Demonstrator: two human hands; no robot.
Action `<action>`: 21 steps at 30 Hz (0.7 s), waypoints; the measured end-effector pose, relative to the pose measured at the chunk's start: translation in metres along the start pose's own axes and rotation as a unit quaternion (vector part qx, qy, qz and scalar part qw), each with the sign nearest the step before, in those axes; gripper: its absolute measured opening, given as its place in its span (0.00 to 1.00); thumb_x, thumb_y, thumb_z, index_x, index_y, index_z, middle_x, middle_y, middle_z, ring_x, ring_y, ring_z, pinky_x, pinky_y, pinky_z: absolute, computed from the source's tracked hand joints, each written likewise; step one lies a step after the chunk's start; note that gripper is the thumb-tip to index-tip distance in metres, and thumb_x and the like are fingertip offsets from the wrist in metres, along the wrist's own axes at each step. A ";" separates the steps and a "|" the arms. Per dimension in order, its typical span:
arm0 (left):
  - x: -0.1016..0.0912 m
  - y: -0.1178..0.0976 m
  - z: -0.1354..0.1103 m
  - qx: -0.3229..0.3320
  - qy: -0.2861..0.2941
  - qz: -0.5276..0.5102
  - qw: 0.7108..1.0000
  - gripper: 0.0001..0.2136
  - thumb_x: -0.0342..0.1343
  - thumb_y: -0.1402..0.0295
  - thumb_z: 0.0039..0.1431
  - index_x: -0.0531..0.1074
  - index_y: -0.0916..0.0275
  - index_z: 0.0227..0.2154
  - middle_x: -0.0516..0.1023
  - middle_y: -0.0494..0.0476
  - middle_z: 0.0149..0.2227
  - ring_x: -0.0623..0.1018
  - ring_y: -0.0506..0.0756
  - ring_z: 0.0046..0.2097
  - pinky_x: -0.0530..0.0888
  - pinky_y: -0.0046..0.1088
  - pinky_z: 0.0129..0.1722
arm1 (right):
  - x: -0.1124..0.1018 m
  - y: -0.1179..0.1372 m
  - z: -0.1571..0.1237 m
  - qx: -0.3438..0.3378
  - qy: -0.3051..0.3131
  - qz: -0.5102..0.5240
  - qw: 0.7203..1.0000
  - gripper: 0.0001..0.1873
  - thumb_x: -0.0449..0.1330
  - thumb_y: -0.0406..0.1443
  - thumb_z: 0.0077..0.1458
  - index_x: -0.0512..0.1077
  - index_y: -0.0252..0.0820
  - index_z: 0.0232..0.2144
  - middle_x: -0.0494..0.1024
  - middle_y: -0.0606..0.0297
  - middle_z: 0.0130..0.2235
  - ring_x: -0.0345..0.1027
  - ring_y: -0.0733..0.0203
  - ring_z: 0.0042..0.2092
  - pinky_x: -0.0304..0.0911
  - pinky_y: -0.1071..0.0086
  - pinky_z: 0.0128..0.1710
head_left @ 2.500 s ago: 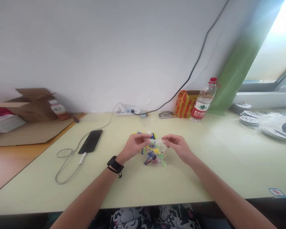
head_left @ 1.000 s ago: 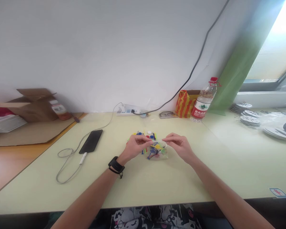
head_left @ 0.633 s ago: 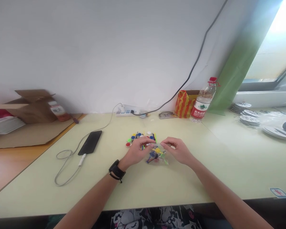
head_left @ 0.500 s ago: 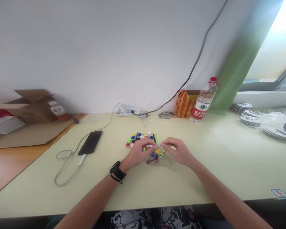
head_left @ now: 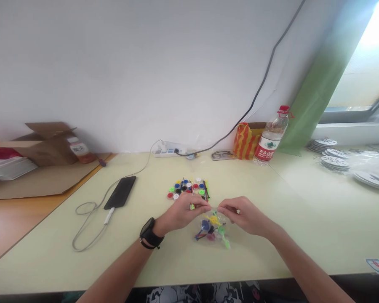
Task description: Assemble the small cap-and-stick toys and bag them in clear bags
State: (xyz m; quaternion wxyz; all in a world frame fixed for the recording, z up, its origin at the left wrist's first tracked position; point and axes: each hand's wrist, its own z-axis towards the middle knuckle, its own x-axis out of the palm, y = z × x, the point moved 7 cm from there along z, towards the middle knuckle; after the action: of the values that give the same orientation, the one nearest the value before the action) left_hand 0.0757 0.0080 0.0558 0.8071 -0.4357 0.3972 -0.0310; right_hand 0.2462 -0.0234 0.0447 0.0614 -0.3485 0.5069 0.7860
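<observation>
Left hand (head_left: 185,212) and right hand (head_left: 246,215) are pinching a clear bag (head_left: 213,229) by its top edge, fingers closed, bag being held in front of coloured caps (head_left: 188,185), phone (head_left: 120,192) lying left of caps.

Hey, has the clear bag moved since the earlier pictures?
Yes: judged against the black phone, the clear bag has come nearer the table's front edge.

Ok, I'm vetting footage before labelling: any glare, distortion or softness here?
Head view: glare whitens the window; head view: the red-capped bottle leans outward, likely wide-angle distortion; head view: the clear bag pinched by left hand and right hand looks soft.
</observation>
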 end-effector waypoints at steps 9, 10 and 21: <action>-0.008 -0.010 -0.024 -0.042 -0.025 0.027 0.998 0.16 0.63 0.56 0.63 0.79 0.61 0.25 0.78 0.52 0.23 0.72 0.51 0.26 0.67 0.27 0.28 | -0.021 0.002 -0.030 0.064 0.056 -0.033 0.996 0.20 0.54 0.48 0.69 0.79 0.46 0.33 0.74 0.66 0.23 0.64 0.61 0.26 0.59 0.69 0.26; -0.014 -0.009 -0.032 -0.053 -0.043 0.045 0.997 0.15 0.62 0.56 0.64 0.78 0.61 0.25 0.77 0.52 0.23 0.71 0.51 0.27 0.67 0.27 0.29 | -0.032 -0.003 -0.033 0.064 0.042 -0.056 0.996 0.20 0.54 0.48 0.68 0.79 0.46 0.33 0.75 0.65 0.24 0.64 0.61 0.26 0.59 0.68 0.26; 0.023 -0.017 -0.147 -0.188 0.104 -0.035 0.976 0.05 0.62 0.57 0.59 0.83 0.45 0.33 0.82 0.52 0.30 0.78 0.56 0.31 0.72 0.29 0.29 | -0.082 -0.055 -0.034 -0.057 -0.148 -0.525 0.836 0.25 0.54 0.48 0.70 0.75 0.38 0.57 0.84 0.49 0.43 0.76 0.49 0.41 0.63 0.61 0.39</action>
State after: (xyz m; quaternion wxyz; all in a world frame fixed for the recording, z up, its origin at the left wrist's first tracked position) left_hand -0.0013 -0.1113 0.0092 0.6634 -0.5878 0.4621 -0.0295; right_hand 0.3490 -0.0045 0.0456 0.5197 -0.4445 0.1868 0.7053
